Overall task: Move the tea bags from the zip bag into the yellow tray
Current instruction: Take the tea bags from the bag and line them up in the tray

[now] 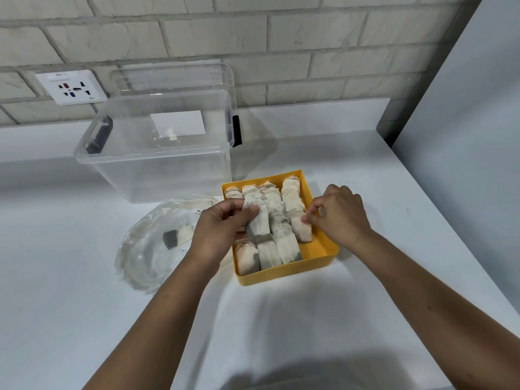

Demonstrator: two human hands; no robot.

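1. The left hand (216, 229) curls its fingers and thumb round a tea bag (256, 218), held just above the left-centre rows of the yellow tray (287, 273).
2. The right hand (340, 218) has thumb and forefinger drawn together on the upper end of a right-column bag (301, 228). It looks like a pinch to steady that bag.
3. The held tea bag's long axis runs roughly from 12 to 6 o'clock, leaning a little toward 11-to-5. This matches the rows already packed, and its lower end points at the near rim.
4. One leftover bag (178, 236) lies in the zip bag (140, 257), which sits flat on the tabletop (281, 319) at the tray's 9 o'clock.
5. Risk: the tray looks nearly full, so pushing this bag in could buckle a neighbour or lift it out of its row.
6. Risk: the paper is thin, and a hard squeeze or a snag on the tray wall could tear it and spill leaf.
7. Risk: the left forearm passes over the zip bag's edge and could drag it, shifting the leftover bag.
8. A clear storage box (157, 164) stands at the tray's 11 o'clock.
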